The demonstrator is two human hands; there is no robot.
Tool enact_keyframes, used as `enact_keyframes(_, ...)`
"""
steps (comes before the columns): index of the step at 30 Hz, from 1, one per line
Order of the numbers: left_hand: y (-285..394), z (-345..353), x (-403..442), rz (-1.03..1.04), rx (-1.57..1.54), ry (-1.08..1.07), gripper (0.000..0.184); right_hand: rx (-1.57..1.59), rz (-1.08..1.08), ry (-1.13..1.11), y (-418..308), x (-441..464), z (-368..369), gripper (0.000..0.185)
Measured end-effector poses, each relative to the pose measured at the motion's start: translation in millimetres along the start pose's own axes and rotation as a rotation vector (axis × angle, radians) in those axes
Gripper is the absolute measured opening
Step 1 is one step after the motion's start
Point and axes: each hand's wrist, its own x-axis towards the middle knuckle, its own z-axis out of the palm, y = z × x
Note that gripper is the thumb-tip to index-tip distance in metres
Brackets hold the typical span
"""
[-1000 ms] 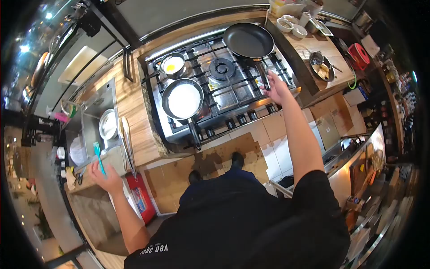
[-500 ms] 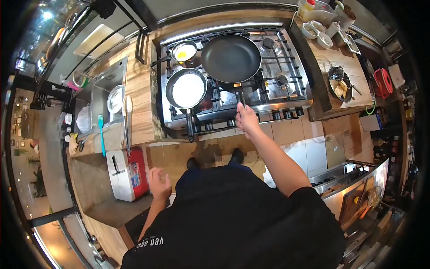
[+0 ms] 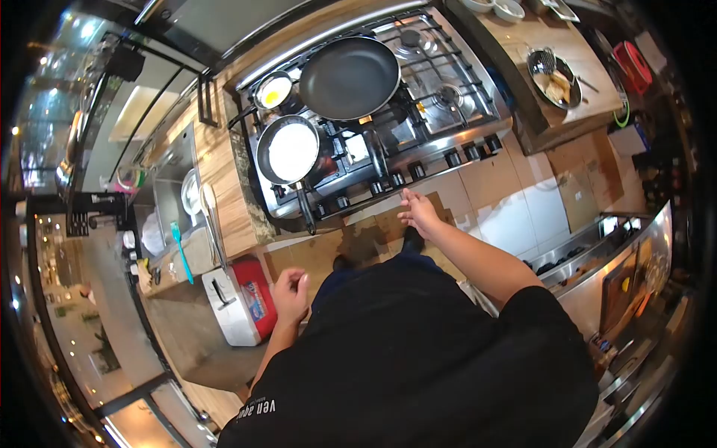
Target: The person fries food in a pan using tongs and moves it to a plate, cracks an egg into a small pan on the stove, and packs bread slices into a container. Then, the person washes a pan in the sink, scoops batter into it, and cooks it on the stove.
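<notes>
My right hand (image 3: pixel 420 214) is in the air in front of the stove, its fingers loosely apart and nothing in them. Nearest to it is the handle of a large black frying pan (image 3: pixel 349 78), which sits on a back burner. My left hand (image 3: pixel 290 293) hangs low by the red and white cooler box (image 3: pixel 237 302), fingers slightly curled, holding nothing. A second frying pan (image 3: pixel 288 149) with bright white contents stands at the front left of the stove. Behind it, a small pan holds an egg (image 3: pixel 273 95) with a yellow yolk.
The gas stove (image 3: pixel 448 142) has knobs along its front edge. Tongs (image 3: pixel 213 220) and a turquoise brush (image 3: pixel 179 250) lie on the left counter beside the sink (image 3: pixel 178 168). On the right counter stands a dark pan (image 3: pixel 549 86) with food and a skimmer.
My right hand has let go of the large pan's handle and drawn back toward my body. My view has tilted and shifted; the pans stay on the stove.
</notes>
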Motion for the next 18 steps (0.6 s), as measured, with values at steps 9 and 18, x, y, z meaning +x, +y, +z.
enact_keyframes(9, 140.1, 159.9, 169.8, -0.655, -0.842, -0.612, 0.034, 0.209, -0.151, 0.068, 37.5, 62.1, 10.2, 0.054)
enact_keyframes(18, 191.5, 120.5, 199.5, -0.447, -0.649, -0.536, 0.021, 0.449, -0.141, -0.005, 31.7, 49.7, 9.0, 0.050)
